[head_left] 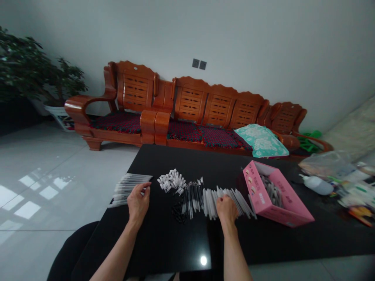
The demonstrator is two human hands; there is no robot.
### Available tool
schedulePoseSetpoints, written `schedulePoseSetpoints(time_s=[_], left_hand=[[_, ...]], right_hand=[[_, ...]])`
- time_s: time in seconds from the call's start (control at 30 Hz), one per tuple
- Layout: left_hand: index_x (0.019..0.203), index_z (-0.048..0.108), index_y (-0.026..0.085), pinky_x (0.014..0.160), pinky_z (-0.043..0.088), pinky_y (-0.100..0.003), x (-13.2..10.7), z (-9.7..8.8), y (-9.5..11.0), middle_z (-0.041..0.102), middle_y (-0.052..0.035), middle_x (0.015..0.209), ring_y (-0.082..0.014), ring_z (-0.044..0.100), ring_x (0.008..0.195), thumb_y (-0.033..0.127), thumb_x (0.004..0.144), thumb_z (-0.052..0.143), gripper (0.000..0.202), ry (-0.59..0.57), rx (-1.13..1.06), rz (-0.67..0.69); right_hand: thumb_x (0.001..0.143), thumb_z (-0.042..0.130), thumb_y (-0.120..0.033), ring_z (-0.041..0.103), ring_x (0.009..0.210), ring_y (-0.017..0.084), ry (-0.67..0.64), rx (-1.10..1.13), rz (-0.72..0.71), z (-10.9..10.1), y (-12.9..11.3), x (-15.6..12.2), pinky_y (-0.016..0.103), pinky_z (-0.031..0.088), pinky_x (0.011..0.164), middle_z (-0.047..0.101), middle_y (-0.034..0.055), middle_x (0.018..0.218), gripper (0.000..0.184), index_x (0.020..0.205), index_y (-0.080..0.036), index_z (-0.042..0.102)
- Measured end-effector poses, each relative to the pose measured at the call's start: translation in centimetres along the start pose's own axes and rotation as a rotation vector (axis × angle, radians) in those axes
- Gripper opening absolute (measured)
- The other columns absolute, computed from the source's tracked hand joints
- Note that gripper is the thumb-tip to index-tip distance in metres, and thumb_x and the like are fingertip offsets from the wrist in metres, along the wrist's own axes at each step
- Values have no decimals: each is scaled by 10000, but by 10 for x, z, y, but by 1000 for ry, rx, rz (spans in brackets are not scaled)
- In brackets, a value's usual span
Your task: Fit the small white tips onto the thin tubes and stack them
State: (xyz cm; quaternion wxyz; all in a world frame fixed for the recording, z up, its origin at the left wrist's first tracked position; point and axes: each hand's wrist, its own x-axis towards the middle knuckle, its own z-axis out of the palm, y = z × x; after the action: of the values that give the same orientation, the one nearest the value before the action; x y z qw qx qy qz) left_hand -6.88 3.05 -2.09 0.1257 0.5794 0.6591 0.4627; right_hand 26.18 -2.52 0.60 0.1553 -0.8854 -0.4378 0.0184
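My left hand [138, 203] is beside a row of white pens [129, 188] at the table's left edge. Its fingers are bent with a gap between thumb and forefinger, and nothing shows in them. Over a spread of white, translucent pen barrels [210, 203] is my right hand [227, 209], fingers closed together. What they pinch, if anything, is hidden. Between the hands lie a heap of white caps [172, 181], a bundle of thin pen refills [193, 197] with dark ends, and a pile of small black parts [178, 212].
An open pink box [293, 208] holding greyish pieces stands right of the barrels. Further right are a white bottle [318, 184] and plastic bags [325, 162]. Behind the black table [175, 249] runs a wooden sofa [190, 101] with a teal pillow [262, 139].
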Motion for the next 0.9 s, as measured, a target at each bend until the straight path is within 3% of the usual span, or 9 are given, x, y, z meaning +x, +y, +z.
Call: schedulePoseSetpoints(time_s=[0.07,0.13,0.2,0.3,0.53,0.73,0.9], left_hand=[[949,695,207,720,450,-283,-5,5,3,685,-39,889,-174,604,684,296,825,500,248,-39,-27,12],[962,692,206,717,450,-284,-10,12,7,687,-42,875,-182,609,705,304,824,502,255,-95,-42,14],[978,689,206,708,448,-287,-17,20,12,685,-42,851,-187,610,711,301,819,506,260,-166,-51,10],[998,681,200,694,446,-284,-27,32,18,676,-45,844,-182,607,703,281,808,512,267,-256,-101,21],[925,710,204,637,410,-253,-40,54,36,674,-31,770,-152,584,646,228,767,572,212,-406,-151,2],[818,713,216,662,388,-252,-37,78,73,690,-49,833,-169,621,750,242,789,588,131,-533,0,152],[768,700,183,642,407,-286,-34,99,88,695,-109,804,-228,648,743,324,752,631,158,-565,178,157]], right_hand=[[778,536,-277,664,661,240,-31,353,16,0,-6,-2,289,450,531,705,151,722,173,738,-153,650],[748,549,-341,589,460,175,-171,792,77,4,-15,-8,240,381,393,646,72,550,192,694,-165,603],[764,493,-418,481,311,129,-257,914,89,13,-26,-20,210,302,303,553,-13,431,254,687,-184,551],[692,562,-392,501,304,128,-468,1272,131,32,-40,-43,191,324,281,560,-32,431,210,681,-194,495],[761,531,-367,320,282,60,-235,1395,82,67,-47,-74,162,225,275,416,-100,393,184,701,-196,505],[798,522,-362,276,312,64,-248,1405,29,67,-44,-72,176,197,292,365,-103,407,200,679,-205,486],[803,517,-347,281,306,68,-261,1375,17,62,-46,-72,185,196,299,358,-103,391,208,654,-207,476]])
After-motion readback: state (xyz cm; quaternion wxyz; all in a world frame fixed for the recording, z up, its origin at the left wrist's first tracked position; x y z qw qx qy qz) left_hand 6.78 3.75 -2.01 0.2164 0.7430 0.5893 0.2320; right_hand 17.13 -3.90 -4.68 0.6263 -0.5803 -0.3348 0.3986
